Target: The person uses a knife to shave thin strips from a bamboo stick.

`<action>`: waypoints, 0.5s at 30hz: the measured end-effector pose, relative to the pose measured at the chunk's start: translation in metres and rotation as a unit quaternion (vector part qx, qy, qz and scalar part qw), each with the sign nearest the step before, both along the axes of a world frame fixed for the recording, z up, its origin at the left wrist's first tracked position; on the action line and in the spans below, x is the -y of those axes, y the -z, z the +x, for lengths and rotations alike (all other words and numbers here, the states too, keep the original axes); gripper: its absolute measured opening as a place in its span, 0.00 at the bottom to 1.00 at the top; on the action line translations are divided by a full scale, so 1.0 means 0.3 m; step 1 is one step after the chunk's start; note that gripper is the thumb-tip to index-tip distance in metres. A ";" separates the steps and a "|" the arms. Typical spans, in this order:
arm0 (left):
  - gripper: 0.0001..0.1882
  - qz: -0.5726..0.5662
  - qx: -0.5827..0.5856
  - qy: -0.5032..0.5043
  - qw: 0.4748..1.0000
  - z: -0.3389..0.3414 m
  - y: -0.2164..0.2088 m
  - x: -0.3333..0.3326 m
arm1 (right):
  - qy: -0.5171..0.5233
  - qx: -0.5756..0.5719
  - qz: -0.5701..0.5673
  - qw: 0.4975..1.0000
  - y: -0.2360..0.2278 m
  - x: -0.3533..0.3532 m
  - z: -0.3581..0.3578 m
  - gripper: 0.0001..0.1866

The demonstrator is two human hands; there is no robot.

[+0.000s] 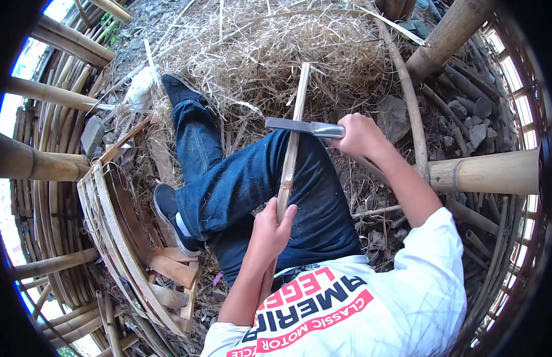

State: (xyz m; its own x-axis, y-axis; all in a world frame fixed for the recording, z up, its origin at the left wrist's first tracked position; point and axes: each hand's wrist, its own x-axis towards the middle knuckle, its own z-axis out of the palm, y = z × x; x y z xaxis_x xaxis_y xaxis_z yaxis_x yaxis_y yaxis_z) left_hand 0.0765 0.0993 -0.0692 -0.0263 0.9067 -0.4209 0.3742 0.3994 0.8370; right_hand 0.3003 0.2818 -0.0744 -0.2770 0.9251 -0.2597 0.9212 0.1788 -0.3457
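My left hand is closed around the lower part of a split bamboo strip, its thumb along the strip. The strip slants away from me across my raised knee, its far end over the pile of shavings. In my right hand is the handle of a knife with a broad grey blade and a shiny metal collar. Its blade lies across the strip just above the knee, pointing left. The strip's near end passes under my left forearm, against my shirt.
Curly bamboo shavings heap up in front of my legs. To the left stands a curved frame of bamboo slats beside wood blocks. Thick bamboo poles and stones lie right. Bamboo walls rise on both sides.
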 end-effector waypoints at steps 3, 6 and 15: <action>0.13 0.041 -0.056 0.021 0.997 0.013 -0.003 0.010 | -0.018 0.051 -0.008 0.999 0.005 -0.057 0.024 0.14; 0.13 0.032 -0.052 0.024 0.998 0.019 -0.015 0.023 | 0.008 0.083 -0.038 0.996 0.050 -0.148 0.050 0.15; 0.14 0.024 -0.078 0.031 0.996 -0.010 0.003 -0.011 | 0.006 0.032 -0.158 0.987 0.118 -0.286 0.043 0.14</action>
